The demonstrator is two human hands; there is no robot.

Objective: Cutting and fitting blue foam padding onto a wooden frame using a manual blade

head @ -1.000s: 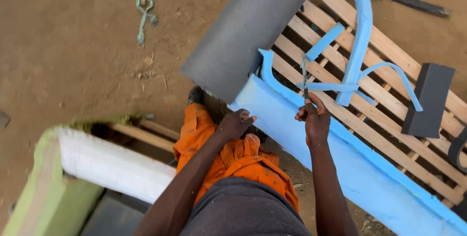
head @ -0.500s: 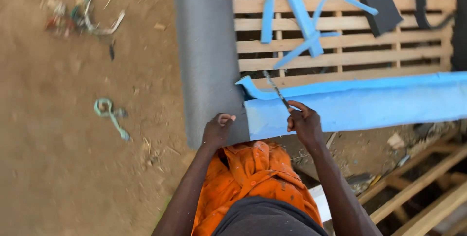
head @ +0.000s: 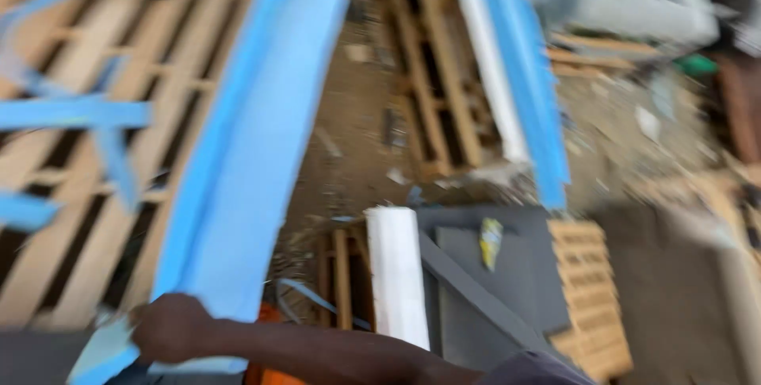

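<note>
My right hand (head: 170, 328) rests at the near end of the long blue foam sheet (head: 254, 147), fingers curled down onto it, though the blur keeps me from telling whether they are clamped on it or only pressing. My left hand is out of sight. The sheet runs away from me along the edge of a wooden pallet (head: 71, 218), which also carries loose blue foam strips (head: 71, 111). Right of my forearm stands a white roll (head: 396, 274) beside a grey board (head: 491, 282) with a small yellow packet (head: 491, 241) on it. Farther off, another pallet (head: 432, 76) lies on the dirt ground (head: 349, 131), with a white and blue strip (head: 515, 68) along it.
</note>
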